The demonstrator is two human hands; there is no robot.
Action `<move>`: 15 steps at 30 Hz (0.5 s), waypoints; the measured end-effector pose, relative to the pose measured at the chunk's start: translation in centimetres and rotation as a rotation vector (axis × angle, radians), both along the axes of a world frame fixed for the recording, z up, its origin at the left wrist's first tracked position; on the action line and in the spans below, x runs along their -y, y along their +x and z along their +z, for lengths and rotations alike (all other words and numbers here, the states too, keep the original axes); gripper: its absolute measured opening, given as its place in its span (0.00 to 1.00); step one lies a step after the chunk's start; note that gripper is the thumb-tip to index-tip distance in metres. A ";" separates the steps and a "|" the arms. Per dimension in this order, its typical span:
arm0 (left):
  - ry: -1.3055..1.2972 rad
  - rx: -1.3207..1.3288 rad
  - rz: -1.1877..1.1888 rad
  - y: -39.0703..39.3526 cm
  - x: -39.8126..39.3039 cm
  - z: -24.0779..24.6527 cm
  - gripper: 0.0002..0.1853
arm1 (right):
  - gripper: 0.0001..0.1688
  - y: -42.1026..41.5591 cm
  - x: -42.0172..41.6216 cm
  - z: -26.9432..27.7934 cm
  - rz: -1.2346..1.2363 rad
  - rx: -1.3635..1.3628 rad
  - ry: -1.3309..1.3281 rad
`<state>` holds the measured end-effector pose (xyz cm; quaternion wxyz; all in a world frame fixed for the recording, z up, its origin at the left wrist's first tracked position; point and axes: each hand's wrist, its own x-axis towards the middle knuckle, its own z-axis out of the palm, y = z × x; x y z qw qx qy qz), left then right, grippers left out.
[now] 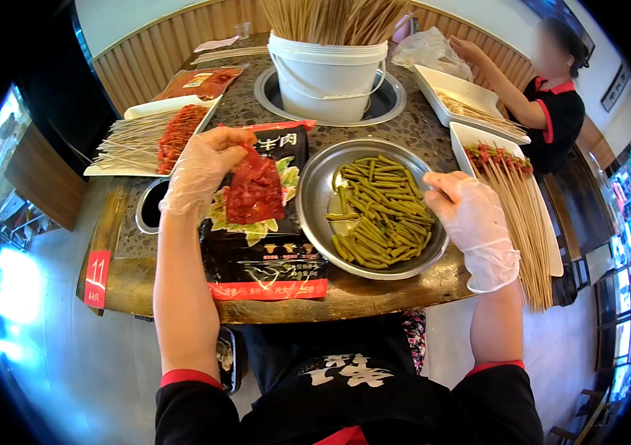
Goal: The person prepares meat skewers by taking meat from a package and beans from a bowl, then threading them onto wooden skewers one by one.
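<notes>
My left hand (207, 164), in a clear plastic glove, pinches a slice of raw red meat (247, 158) over a black food packet (262, 272). More red meat shows below the fingertips, against leaves printed on the packet; I cannot tell whether it is the same piece or part of the packet. My right hand (474, 222), gloved too, is curled at the right rim of a round steel bowl (315, 233). Whether its fingers grip the rim or something small is unclear. Cut green beans (385, 214) fill much of that bowl.
A white bucket (326, 78) of bamboo sticks stands in a round metal recess. White trays of skewers flank me, left (143, 105) and right (543, 222). Another tray (460, 89) holds pale skewers near a co-worker (554, 105). A packet of red meat (201, 80) lies back left.
</notes>
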<state>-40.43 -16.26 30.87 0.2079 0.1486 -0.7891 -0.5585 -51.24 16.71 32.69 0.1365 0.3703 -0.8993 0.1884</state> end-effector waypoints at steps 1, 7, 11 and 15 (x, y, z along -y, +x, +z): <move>-0.038 0.022 0.022 -0.1 -0.1 0.1 0.13 | 0.14 -0.2 0.1 -0.1 -0.019 0.034 0.034; 0.166 -0.015 0.021 -0.4 -0.2 -0.3 0.08 | 0.20 -1.0 1.2 -0.2 -0.001 0.261 0.266; 0.400 -0.114 -0.076 -0.7 -0.9 -0.2 0.07 | 0.21 -2.0 2.5 -0.9 0.039 0.272 0.271; 0.559 -0.153 -0.143 -1.0 -1.3 -0.6 0.09 | 0.20 -3.2 4.5 -1.0 -0.045 0.243 0.326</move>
